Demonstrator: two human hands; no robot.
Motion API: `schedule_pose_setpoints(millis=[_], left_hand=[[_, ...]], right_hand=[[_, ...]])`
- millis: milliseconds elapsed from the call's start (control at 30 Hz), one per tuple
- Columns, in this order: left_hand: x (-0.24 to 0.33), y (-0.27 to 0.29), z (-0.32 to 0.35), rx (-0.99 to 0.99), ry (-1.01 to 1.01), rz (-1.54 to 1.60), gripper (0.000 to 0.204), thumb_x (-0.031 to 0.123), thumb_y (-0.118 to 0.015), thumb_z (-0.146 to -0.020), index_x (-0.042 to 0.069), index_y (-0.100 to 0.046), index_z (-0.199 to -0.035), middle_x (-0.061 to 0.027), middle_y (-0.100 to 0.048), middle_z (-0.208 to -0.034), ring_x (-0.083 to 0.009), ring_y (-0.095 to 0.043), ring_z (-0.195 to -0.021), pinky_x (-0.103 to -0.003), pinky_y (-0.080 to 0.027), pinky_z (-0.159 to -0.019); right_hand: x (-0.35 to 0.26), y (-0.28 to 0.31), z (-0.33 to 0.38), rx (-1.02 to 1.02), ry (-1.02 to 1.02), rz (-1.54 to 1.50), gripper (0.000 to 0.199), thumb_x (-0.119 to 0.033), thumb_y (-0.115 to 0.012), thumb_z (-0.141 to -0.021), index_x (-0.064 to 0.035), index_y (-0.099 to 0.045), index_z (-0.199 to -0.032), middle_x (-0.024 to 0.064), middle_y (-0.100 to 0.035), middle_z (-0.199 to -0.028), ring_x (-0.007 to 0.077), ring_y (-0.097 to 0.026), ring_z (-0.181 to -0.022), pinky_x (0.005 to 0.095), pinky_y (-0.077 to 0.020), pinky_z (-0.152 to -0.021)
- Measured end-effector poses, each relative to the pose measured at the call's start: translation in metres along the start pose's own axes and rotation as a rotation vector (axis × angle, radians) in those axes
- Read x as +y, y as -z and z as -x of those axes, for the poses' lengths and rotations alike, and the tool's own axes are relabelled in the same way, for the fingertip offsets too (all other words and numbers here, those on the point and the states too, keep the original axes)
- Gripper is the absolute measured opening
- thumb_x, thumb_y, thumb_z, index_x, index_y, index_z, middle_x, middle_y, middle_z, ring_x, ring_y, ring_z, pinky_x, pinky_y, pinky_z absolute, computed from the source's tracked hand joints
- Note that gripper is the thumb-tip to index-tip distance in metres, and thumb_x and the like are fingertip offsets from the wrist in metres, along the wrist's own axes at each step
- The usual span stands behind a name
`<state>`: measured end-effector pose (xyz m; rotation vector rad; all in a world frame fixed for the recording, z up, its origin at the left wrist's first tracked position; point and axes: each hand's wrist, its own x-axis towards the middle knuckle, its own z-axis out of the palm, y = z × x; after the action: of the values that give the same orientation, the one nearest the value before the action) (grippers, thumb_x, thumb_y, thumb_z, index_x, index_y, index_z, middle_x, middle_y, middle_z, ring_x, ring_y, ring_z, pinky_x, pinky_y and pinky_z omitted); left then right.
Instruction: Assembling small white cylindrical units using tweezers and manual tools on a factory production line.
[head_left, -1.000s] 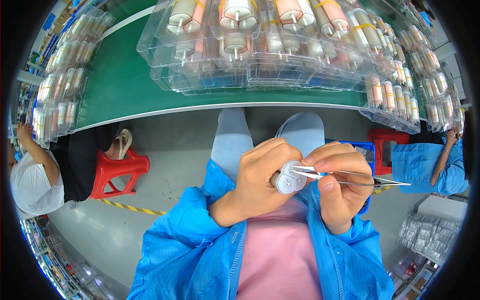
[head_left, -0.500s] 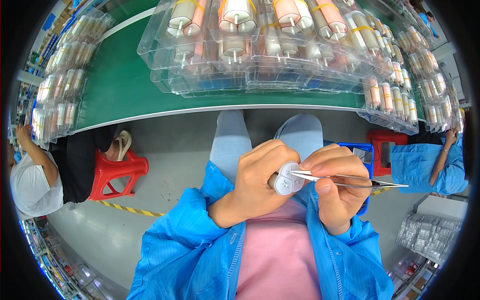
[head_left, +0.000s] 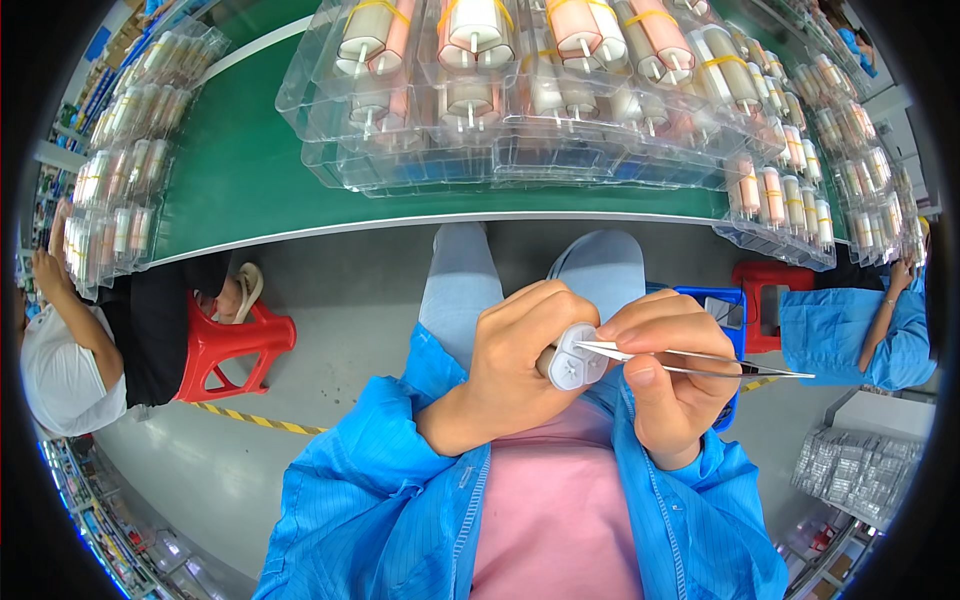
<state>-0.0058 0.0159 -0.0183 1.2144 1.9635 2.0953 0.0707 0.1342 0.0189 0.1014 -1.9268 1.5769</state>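
My left hand (head_left: 522, 350) is wrapped round a bundle of white cylinders (head_left: 572, 366), held over my lap. Their round white end faces show on the side toward my right hand, with small slots or marks in them; the rest is hidden in my fist. Between thumb and fingers, my right hand (head_left: 672, 368) pinches a pair of metal tweezers (head_left: 705, 362). The tweezers' pale tips meet the upper end face of the bundle. Whether the tips grip something small there cannot be made out.
Ahead, on the green table (head_left: 235, 150), stand stacked clear plastic trays (head_left: 420, 165) of banded pink, white and grey cylinders. More filled trays (head_left: 125, 170) line the left. Red stools (head_left: 240, 345) and seated people (head_left: 75, 355) are at both sides. Clear packs (head_left: 855, 465) lie lower right.
Both my hands and the tweezers stay nearly in place, with only a tiny shift of the tweezers. At the left, the other person's arm and foot have moved slightly.
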Motion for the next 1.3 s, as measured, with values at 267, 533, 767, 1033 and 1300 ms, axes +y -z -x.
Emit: schedule_pose_setpoints(millis=[267,533,767,1033,1300], left_hand=[[-0.0001,-0.0003,0.0002,0.002,0.005,-0.001,0.024,0.002,-0.076,-0.062,0.004,-0.057,-0.078,-0.0074,-0.054,-0.069,-0.0247,-0.052,-0.058,-0.033,-0.04,-0.05],[-0.0002,-0.0002,-0.0001,-0.001,-0.003,-0.01,0.024,0.003,-0.076,-0.063,0.004,-0.057,-0.078,-0.0071,-0.054,-0.068,-0.0246,-0.052,-0.057,-0.034,-0.04,-0.05],[-0.0014,-0.0005,0.0014,-0.005,0.004,-0.01,0.024,0.003,-0.077,-0.064,0.004,-0.057,-0.078,-0.0071,-0.053,-0.068,-0.0244,-0.051,-0.057,-0.034,-0.039,-0.05],[-0.0011,-0.0007,0.0022,0.003,0.009,-0.009,0.024,0.003,-0.076,-0.063,0.004,-0.057,-0.077,-0.0076,-0.054,-0.068,-0.0245,-0.051,-0.057,-0.033,-0.039,-0.05],[-0.0004,-0.0011,0.0015,0.015,-0.019,-0.049,0.021,0.001,-0.073,-0.064,0.003,-0.057,-0.077,-0.008,-0.053,-0.066,-0.0252,-0.051,-0.055,-0.034,-0.039,-0.048]], right_hand=[[0.0017,-0.001,0.0016,0.022,-0.009,-0.018,0.014,-0.001,-0.07,-0.074,0.0032,-0.064,-0.086,0.0164,-0.068,-0.082,0.0229,-0.064,-0.073,0.0303,-0.0494,-0.065],[0.0012,-0.0017,0.0016,0.028,-0.012,-0.018,0.014,-0.001,-0.069,-0.074,0.003,-0.064,-0.086,0.0162,-0.068,-0.081,0.0227,-0.064,-0.072,0.0302,-0.0494,-0.065],[0.0032,-0.0013,0.0022,0.023,0.003,0.005,0.013,-0.001,-0.069,-0.075,0.003,-0.064,-0.085,0.0159,-0.068,-0.081,0.0219,-0.064,-0.071,0.0293,-0.0498,-0.063],[0.0036,-0.0014,0.0033,0.036,-0.011,-0.014,0.013,-0.001,-0.07,-0.074,0.0028,-0.064,-0.085,0.0155,-0.068,-0.081,0.0226,-0.065,-0.071,0.0301,-0.0507,-0.063],[-0.0001,-0.0002,-0.0005,0.009,-0.005,0.051,0.015,-0.002,-0.072,-0.073,0.0011,-0.064,-0.085,0.0134,-0.067,-0.08,0.0242,-0.064,-0.07,0.0317,-0.0506,-0.063]])
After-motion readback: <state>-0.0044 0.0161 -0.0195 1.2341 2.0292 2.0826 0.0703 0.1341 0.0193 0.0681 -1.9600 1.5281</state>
